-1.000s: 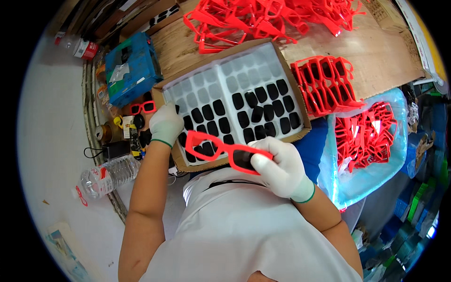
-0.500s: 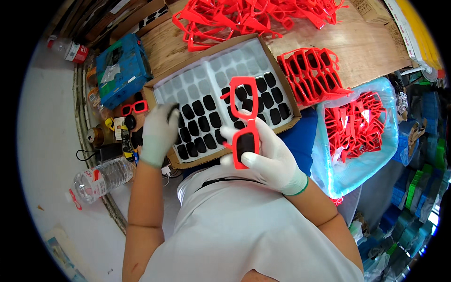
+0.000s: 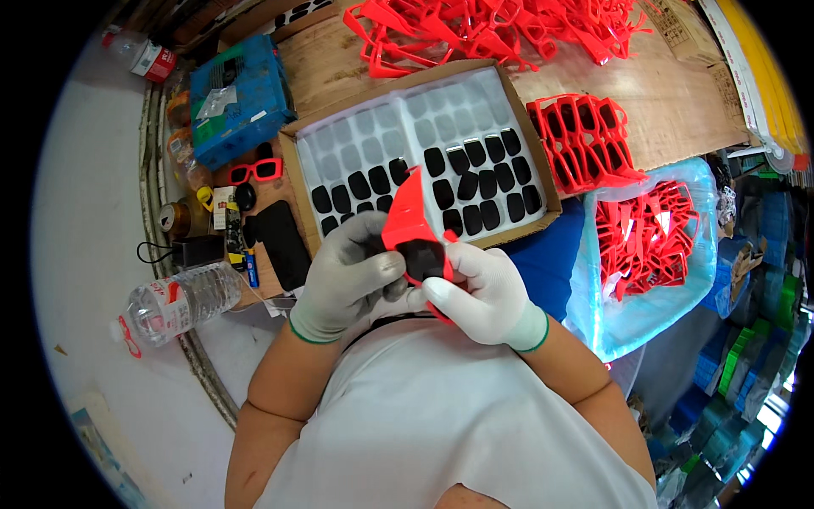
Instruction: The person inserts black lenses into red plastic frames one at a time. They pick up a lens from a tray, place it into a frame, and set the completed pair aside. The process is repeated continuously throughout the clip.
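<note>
Both my hands wear white gloves and meet in front of my body at a red sunglasses frame [image 3: 409, 219]. My right hand [image 3: 487, 293] is closed round its lower part, thumb in front. My left hand [image 3: 343, 276], grey at the fingers, has its thumb and fingers closed at the frame's left edge, beside a dark lens [image 3: 422, 257]. Whether the left fingers pinch a separate lens is hidden. The frame is tilted, its upper end seen obliquely. Just beyond lies a cardboard box [image 3: 549, 204] with a white moulded tray [image 3: 365, 153] holding rows of black lenses [image 3: 487, 183].
Red frames with dark lenses [image 3: 585, 140] stand in a row right of the box. Loose red frames [image 3: 500, 30] heap at the back. A blue-lined bin [image 3: 691, 280] holds more. Left are a blue case [image 3: 242, 102], a phone [image 3: 282, 246] and a water bottle [image 3: 191, 301].
My left hand has moved from the tray's left side to the frame, uncovering the phone. The frame has turned and come lower between both hands. The view has shifted slightly.
</note>
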Tool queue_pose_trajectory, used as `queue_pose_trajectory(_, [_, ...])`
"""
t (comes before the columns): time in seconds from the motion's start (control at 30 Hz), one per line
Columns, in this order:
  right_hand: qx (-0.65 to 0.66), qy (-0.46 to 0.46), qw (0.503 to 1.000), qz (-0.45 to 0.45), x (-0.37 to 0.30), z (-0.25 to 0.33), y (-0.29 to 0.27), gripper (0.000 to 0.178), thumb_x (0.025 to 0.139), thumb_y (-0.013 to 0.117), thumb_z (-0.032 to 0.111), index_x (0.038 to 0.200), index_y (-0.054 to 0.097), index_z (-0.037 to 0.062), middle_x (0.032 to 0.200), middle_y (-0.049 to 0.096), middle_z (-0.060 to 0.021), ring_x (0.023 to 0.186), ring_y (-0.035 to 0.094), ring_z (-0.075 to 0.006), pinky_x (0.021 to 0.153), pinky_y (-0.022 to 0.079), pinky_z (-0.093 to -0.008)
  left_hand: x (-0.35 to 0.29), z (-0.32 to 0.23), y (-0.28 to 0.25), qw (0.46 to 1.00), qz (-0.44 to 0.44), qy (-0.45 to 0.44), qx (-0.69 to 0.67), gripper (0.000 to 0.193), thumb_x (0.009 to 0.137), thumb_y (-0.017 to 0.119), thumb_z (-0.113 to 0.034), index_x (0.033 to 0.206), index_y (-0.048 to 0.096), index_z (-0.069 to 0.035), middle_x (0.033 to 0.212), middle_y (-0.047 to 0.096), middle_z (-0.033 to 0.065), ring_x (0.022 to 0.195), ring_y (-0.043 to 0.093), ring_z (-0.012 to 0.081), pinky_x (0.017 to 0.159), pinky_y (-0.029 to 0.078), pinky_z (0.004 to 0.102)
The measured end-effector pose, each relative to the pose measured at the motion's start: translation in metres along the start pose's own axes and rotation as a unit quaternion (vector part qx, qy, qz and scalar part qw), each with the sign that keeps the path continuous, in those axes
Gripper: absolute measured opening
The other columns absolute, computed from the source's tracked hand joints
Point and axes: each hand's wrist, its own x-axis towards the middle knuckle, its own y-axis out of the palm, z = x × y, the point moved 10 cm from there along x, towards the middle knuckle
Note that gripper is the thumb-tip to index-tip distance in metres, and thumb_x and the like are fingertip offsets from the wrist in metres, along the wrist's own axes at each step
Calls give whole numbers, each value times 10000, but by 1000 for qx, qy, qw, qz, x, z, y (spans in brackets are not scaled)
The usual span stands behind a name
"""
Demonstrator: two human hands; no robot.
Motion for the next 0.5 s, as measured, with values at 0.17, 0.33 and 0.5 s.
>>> queue_pose_trajectory(0.17, [123,120,984,50,-4,-23,3,241,980,533,98,1155,625,-41,811,642,-21,756,590,-79,723,489,-253,-6,-4,12,994,6,-36,99,285,896,669,-101,1151,650,25,997,684,70,845,624,100,713,522,254])
queue_pose_trajectory(0.33, [249,109,960,61,-4,-19,14,239,980,510,82,1161,606,-41,859,619,-27,784,554,-88,768,476,-273,-13,-4,17,989,-11,-31,143,260,905,643,-104,1129,648,28,993,673,54,874,600,84,733,512,246])
queue_pose_trajectory(0.5, [80,151,981,86,-2,-28,6,204,1004,480,106,1125,571,-31,927,611,-52,854,573,-105,846,476,-278,-11,-8,10,980,-77,-11,182,239,936,627,-142,1109,645,23,920,651,38,769,557,70,677,474,234])
